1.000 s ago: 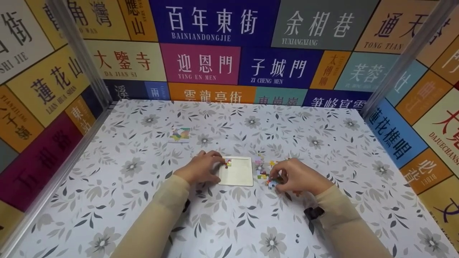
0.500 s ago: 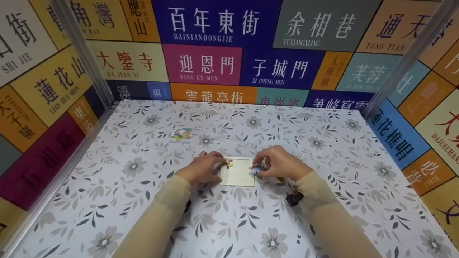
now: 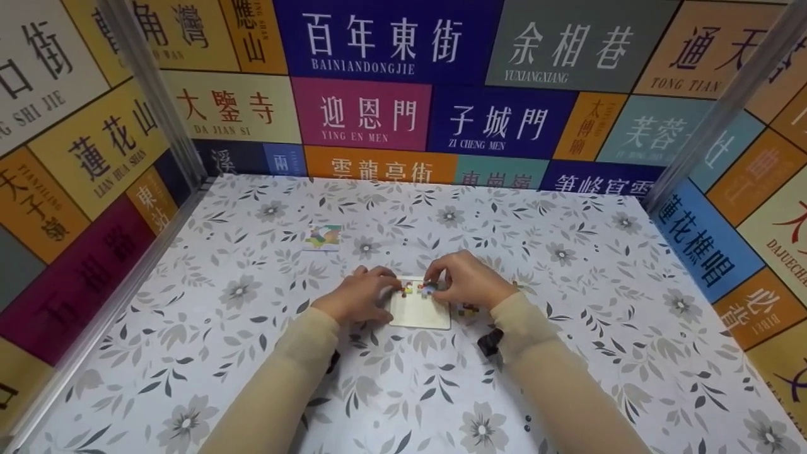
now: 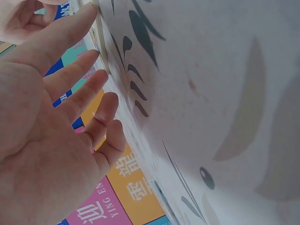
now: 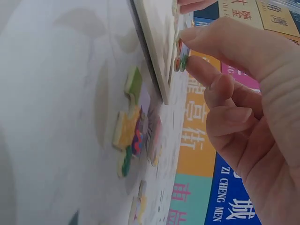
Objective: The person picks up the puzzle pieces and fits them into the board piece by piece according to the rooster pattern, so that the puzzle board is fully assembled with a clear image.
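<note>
A pale, shallow puzzle board (image 3: 419,315) lies on the flowered table, with a small colourful puzzle piece (image 3: 406,287) in its upper left corner. My left hand (image 3: 356,297) rests along the board's left side. In the left wrist view, the thumb (image 4: 70,30) reaches the board's edge and the other fingers lie loosely extended beside it. My right hand (image 3: 470,280) pinches another puzzle piece (image 3: 429,288), blue and red, between thumb and index finger. That piece is over the board's upper right part; the right wrist view shows the pinched puzzle piece (image 5: 182,54) tilted on edge.
Several loose puzzle pieces (image 5: 133,122) lie right of the board, partly hidden under the right wrist in the head view. A small square picture card (image 3: 323,237) lies farther back on the left. Panels with street names (image 3: 378,113) enclose the table's back and sides.
My right hand has carried the blue and red puzzle piece from the loose pieces leftward, to above the board's upper right part. The left hand has stayed at the board's left edge.
</note>
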`<state>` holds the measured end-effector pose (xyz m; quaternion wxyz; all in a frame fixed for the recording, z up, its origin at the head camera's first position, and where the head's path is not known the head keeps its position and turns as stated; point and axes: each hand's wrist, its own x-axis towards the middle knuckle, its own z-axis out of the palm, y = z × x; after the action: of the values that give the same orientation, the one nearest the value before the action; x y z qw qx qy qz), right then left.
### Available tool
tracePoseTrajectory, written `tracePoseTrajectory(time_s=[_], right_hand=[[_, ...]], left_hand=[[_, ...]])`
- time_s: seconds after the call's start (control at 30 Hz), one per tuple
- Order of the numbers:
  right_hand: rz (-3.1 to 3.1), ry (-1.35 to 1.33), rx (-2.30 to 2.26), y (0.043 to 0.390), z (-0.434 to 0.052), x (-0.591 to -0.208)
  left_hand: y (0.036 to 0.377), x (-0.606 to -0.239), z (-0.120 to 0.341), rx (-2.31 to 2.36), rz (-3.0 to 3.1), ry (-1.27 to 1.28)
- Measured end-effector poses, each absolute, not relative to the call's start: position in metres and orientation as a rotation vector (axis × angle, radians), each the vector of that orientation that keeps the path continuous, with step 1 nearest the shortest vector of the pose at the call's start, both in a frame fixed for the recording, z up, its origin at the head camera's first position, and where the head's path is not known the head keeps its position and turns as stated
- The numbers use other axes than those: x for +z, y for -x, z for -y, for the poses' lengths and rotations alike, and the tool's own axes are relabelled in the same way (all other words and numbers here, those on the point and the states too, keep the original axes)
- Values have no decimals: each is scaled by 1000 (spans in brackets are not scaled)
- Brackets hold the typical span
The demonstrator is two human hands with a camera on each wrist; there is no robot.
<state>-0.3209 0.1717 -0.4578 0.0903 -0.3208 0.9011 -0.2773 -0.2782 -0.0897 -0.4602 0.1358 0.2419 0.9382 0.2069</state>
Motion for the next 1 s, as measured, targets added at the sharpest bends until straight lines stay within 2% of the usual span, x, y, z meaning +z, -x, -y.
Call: tracePoseTrajectory(time_s=[0.73, 1.0], right_hand=[[-2791, 1112, -633, 325, -155, -467], [-2777, 1081, -615, 324, -151, -468]], left_hand=[[278, -457, 87, 557, -2727, -696], [278, -458, 89, 565, -2722, -693]])
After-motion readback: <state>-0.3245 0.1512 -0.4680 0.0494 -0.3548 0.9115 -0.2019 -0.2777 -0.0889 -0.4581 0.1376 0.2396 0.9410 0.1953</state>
